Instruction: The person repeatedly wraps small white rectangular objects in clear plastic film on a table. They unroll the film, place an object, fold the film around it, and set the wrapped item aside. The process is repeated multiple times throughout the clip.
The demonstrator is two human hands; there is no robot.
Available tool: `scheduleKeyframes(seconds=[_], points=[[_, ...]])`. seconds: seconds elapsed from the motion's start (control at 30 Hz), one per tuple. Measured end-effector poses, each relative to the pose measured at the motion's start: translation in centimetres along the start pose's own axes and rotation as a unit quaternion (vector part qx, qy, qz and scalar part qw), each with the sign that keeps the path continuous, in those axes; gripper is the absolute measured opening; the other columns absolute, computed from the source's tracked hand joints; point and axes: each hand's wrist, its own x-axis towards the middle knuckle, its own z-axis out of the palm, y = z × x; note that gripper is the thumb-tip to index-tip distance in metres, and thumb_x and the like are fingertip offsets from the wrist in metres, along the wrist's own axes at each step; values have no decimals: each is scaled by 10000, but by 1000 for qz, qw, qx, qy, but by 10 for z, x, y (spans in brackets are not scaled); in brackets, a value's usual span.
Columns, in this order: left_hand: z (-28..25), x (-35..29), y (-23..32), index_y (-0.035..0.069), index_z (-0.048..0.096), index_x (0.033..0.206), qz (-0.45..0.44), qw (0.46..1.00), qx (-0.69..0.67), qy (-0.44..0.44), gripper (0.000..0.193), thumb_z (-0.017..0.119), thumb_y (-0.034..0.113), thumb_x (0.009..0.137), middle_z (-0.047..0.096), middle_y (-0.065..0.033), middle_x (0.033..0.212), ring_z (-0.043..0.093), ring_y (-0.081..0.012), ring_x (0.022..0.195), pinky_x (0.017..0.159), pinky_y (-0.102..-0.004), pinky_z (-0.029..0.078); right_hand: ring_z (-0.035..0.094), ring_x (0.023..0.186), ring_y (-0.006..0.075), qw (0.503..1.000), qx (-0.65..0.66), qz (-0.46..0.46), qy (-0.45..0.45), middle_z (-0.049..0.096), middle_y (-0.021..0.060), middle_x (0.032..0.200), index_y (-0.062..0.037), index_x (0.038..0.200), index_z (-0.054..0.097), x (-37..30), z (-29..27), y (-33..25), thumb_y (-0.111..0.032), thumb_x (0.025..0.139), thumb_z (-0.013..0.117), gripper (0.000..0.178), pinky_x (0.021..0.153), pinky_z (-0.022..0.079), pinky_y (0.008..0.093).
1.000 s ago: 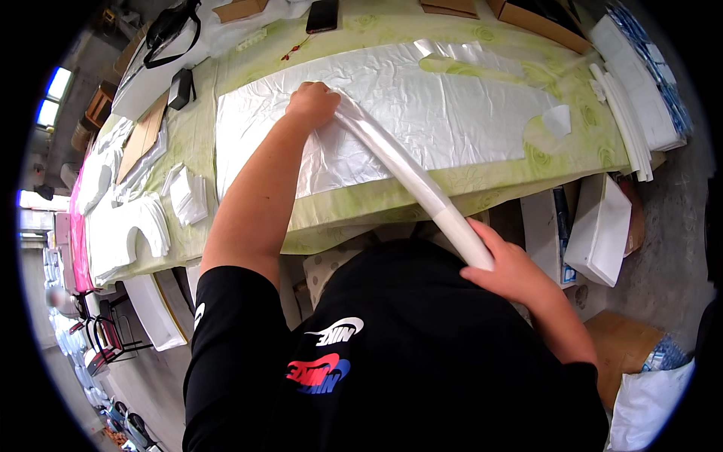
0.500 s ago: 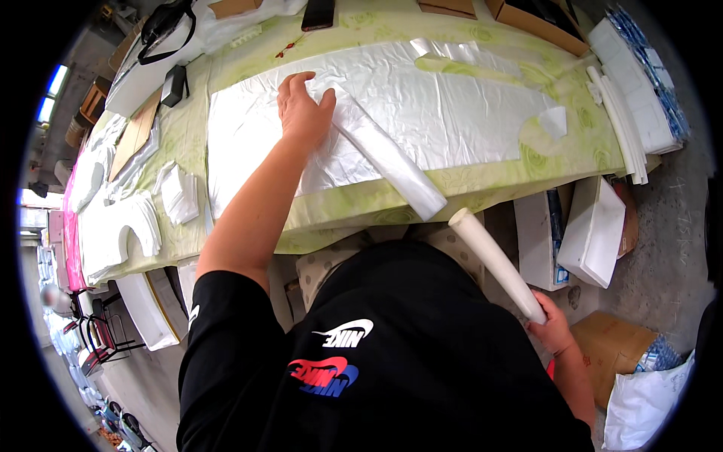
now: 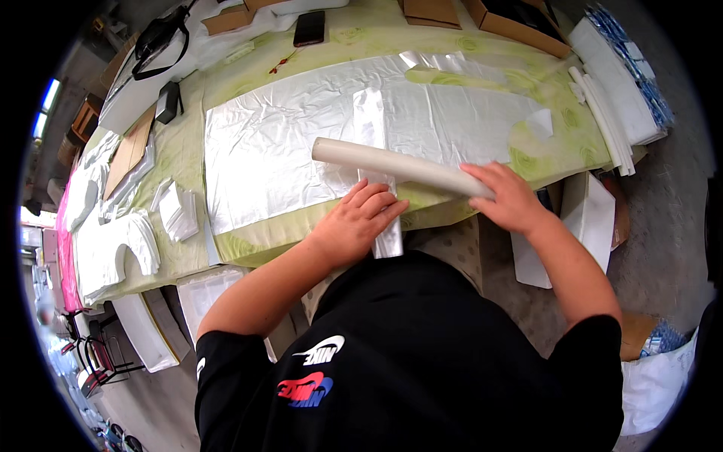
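A long off-white tube [image 3: 399, 163] slants across the near part of the table, with my right hand [image 3: 512, 197] wrapped round its right end. Under the tube runs a narrow folded strip of shiny clear-silvery plastic film [image 3: 369, 113], its near end hanging past the table edge close to my shirt. My left hand [image 3: 358, 221] lies flat on that strip at the table edge, fingers stretched out and nothing gripped. Beneath everything spreads a large silvery plastic sheet [image 3: 279, 143], with cut-out gaps on its right side.
A green patterned cloth covers the table [image 3: 248, 245]. White folded pieces [image 3: 181, 211] and curved white cut-outs [image 3: 124, 245] lie at left. At the back are a phone [image 3: 309, 29] and a cardboard box [image 3: 520, 26]. White rolls [image 3: 602, 120] lie along the right edge.
My right hand has brought the tube up from beside my body to over the table. My left hand has come back toward me along the plastic strip, which now lies straighter.
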Motion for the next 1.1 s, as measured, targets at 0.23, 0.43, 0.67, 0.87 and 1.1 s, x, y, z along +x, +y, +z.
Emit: scheduleKeyframes(seconds=[0.23,0.43,0.67,0.87,1.1], points=[[-4,-6,2,139,501,1517,-7,999,-29,-35,631,527,73,890,452,-113,1566,346,-315,1512,1262,-515,257,576,1104,339,986,-65,118,99,614,108,1129,-213,1454,578,33,1,47,-259,854,732,621,990,487,425],[-1,-10,6,129,454,1551,-139,990,8,-22,672,532,79,886,357,-107,1659,265,-318,1564,1277,-533,189,571,1117,336,995,-32,52,75,615,109,1139,-209,1452,585,10,-3,21,-241,857,731,614,1003,475,418],[-5,-3,8,200,484,1543,-100,993,47,-47,670,534,82,885,394,-77,1646,314,-309,1542,1248,-580,217,555,1161,356,983,-135,78,102,619,115,1205,-205,1456,576,24,7,53,-231,845,731,631,1054,448,444],[-3,-3,7,201,444,1567,-110,992,41,-44,725,524,40,865,410,-49,1641,327,-291,1539,1248,-566,217,464,1361,347,957,-147,-171,183,564,77,1404,-225,1424,612,33,27,10,-221,820,770,624,1184,329,502],[-1,-4,7,136,332,1607,-131,991,-34,-4,803,587,-9,859,450,-31,1610,370,-277,1518,1252,-554,222,450,1384,317,944,2,-310,114,529,14,1410,-289,1222,700,30,99,-56,-170,733,829,520,1191,329,582]])
